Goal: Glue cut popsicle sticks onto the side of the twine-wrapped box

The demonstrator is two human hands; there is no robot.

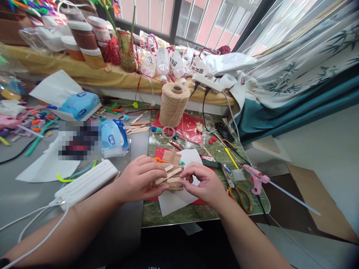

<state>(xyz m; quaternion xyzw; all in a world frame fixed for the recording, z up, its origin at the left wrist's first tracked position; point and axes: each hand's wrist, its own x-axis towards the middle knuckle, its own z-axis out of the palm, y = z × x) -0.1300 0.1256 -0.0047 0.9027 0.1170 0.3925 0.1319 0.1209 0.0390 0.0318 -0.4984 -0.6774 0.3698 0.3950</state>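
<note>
A small piece wrapped in brown twine (176,186) lies over white paper (171,203) at the front of the green table. Several flat wooden craft sticks (173,174) rest across its top, some slanted. My left hand (141,177) grips the twine-wrapped piece at its left end, thumb in front and fingers behind. On the other side, my right hand (206,183) has thumb and forefinger closed at the right end of a craft stick (174,180). Just behind stands a wooden panel of sticks (171,157), beside an orange bit (159,159).
A big twine spool (174,106) stands behind. To the right are scissors (240,198), a utility knife (210,161) and a pink hot glue gun (256,178) at the table edge. A white power strip (86,183) and wipes packs (113,138) lie left.
</note>
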